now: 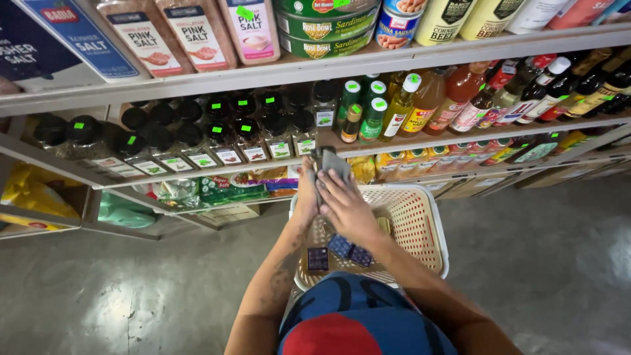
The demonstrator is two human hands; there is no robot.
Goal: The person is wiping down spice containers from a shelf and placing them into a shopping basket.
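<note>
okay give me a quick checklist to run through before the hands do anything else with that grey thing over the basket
1. Both hands on the grey item: left hand and right hand meet on it, ok.
2. What the item is: cannot tell.
3. Item above the white basket: ok.
4. Room in the basket: bare mesh on its right, ok.
5. Small dark blue packets lie flat inside: ok.
6. Spice jars on the shelf behind upright: ok.

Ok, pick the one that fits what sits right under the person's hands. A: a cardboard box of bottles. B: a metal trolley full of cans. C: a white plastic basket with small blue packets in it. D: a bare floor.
C: both hands, left hand and right hand, hold a grey cloth above the white plastic basket, where small blue packets lie.
</note>
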